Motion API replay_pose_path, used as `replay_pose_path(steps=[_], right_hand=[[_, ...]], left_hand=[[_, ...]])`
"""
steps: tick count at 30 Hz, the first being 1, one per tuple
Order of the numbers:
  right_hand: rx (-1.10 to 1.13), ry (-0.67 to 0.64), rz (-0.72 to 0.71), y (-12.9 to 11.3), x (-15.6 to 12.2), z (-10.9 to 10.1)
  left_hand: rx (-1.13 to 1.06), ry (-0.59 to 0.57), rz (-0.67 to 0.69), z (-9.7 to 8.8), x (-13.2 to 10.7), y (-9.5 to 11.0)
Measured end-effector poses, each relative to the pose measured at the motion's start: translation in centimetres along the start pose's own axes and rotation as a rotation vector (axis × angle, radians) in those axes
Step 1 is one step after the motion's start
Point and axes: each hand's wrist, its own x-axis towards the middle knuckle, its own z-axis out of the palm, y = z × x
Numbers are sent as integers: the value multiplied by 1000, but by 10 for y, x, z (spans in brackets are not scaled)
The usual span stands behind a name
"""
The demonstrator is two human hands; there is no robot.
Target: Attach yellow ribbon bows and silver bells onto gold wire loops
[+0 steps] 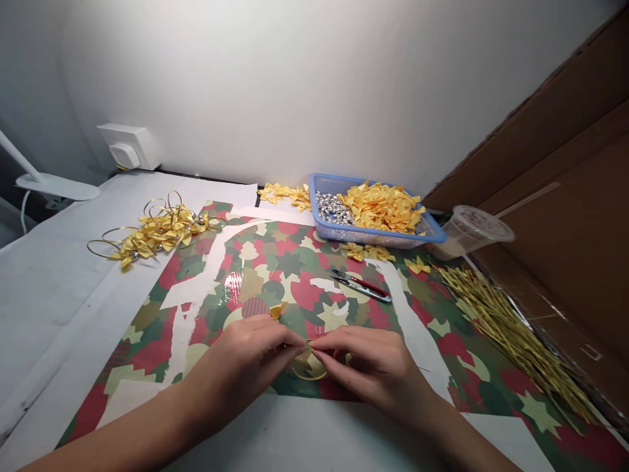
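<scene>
My left hand point(240, 370) and my right hand point(368, 370) meet at the fingertips, both pinching a thin gold wire point(309, 343) bent into a loop point(309, 370) below them. A small yellow ribbon bow point(278, 310) sits just beyond my left fingers, and I cannot tell if they touch it. Both hands rest over a sheet of red and green patterned paper point(289, 288). Red-handled thread snips point(361, 286) lie just beyond my right hand. A heap of gold wire loops with yellow bows point(157, 233) lies far to the left.
A blue plastic basket point(378, 223) holds silver beads and yellow bows, with loose bows around it. A bundle of gold stems point(506, 334) lies to the right. Beyond it are a plastic cup point(472, 229) and a cardboard wall point(555, 196). A white lamp base point(56, 187) stands at the far left.
</scene>
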Motion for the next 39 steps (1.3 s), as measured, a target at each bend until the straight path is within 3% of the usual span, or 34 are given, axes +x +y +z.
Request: replay_pose_path(steps=[15,22,30,34,39], right_hand=[[29,20,-27,0,-1,4],[47,13,8,-4,-1,5],[76,-67,113,-7,-1,7],[145,-61,222,-4,-2,4],[317,82,412,1,-3,3]], left_hand=[[41,5,37,-1,-1,3],[65,11,114,-1,2,6],[86,0,84,2,0,5],[-74,-45,-81,-2,2,10],[-635,-144,-602,-12,9,12]])
